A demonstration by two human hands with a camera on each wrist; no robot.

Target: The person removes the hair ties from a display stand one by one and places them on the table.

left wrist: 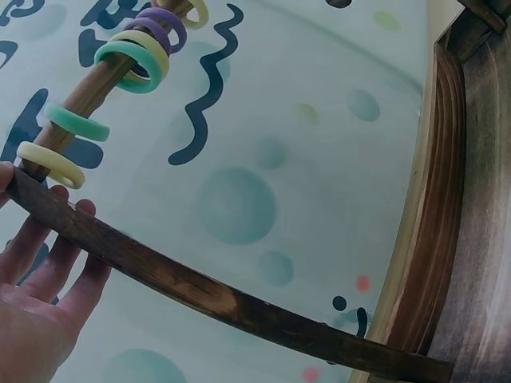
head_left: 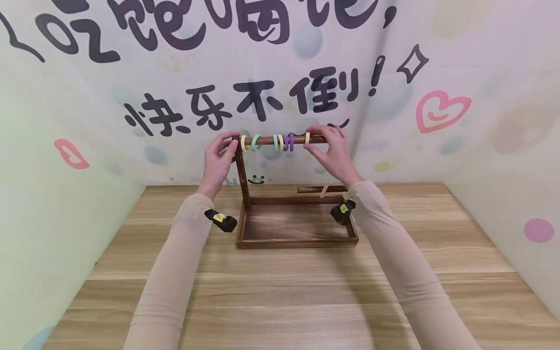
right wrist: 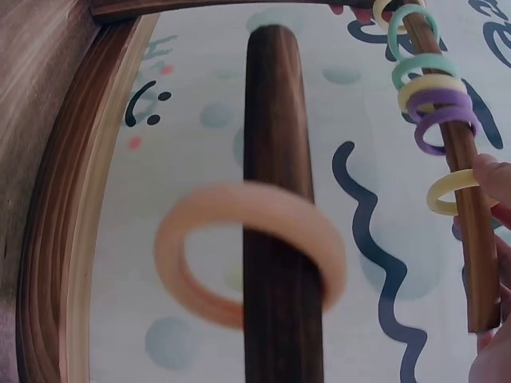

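A wooden stand has a horizontal top bar (head_left: 264,140) carrying yellow, mint green and purple rings. Around the top of its upright post (head_left: 242,177), my left hand (head_left: 217,160) holds on with thumb in front and fingers behind. My right hand (head_left: 334,150) pinches a yellow ring (right wrist: 441,194) that hangs around the bar near its free right end. Left of it, two purple rings (right wrist: 441,120) sit close to another yellow ring and a mint ring (left wrist: 132,60). Nearer the post hang a mint ring (left wrist: 77,122) and a yellow ring (left wrist: 50,163).
The stand's shallow wooden tray (head_left: 297,242) rests on a wood-grain table (head_left: 280,301). A lower bar (right wrist: 275,120) bears an orange ring (right wrist: 331,255), beneath my right forearm. Behind stands a printed backdrop (head_left: 280,58); both wrists wear black cameras (head_left: 222,221).
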